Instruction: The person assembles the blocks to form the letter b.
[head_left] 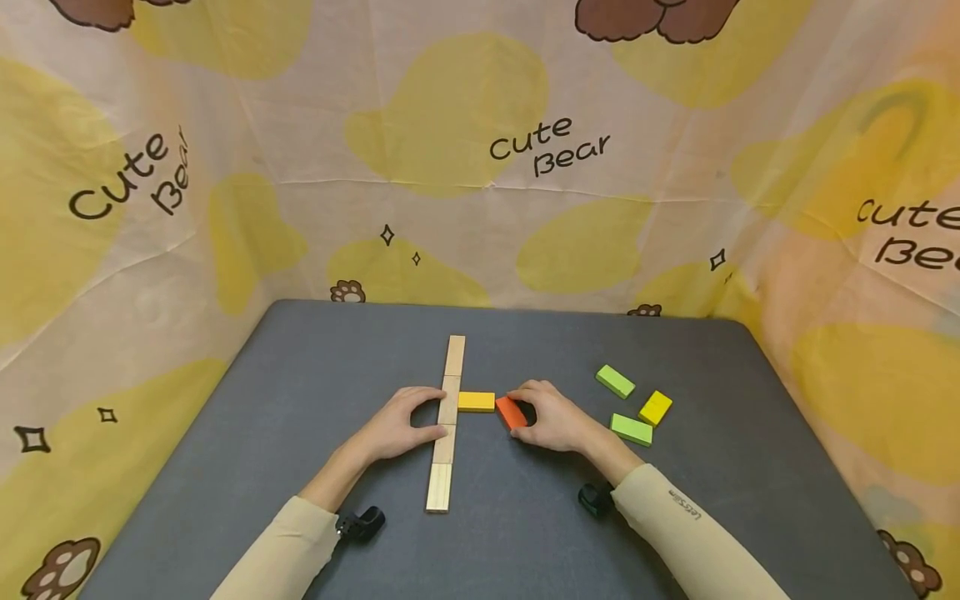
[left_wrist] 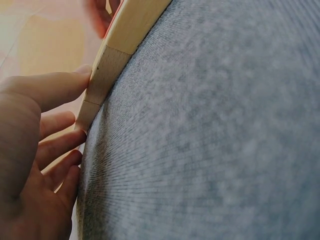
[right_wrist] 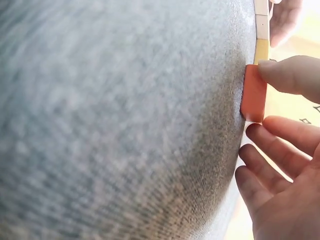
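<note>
Several plain wooden blocks (head_left: 443, 446) lie end to end in a straight row on the grey table. From the row's right side a yellow-orange block (head_left: 476, 402) sticks out. My left hand (head_left: 393, 423) lies left of the row, its thumb and fingertips touching the blocks' left edge; the left wrist view shows the thumb (left_wrist: 60, 87) against the wood. With thumb and fingers at its two ends, my right hand (head_left: 558, 417) holds a red-orange block (head_left: 512, 412). This block is slanted, and its upper left corner sits right at the yellow-orange block's right end.
Right of my right hand lie two green blocks (head_left: 616, 381) and a yellow block (head_left: 656, 407). The grey table (head_left: 360, 350) is bordered by a printed cloth backdrop (head_left: 450, 242) at the back and sides. Dark wrist cameras (head_left: 362, 525) sit on both wrists.
</note>
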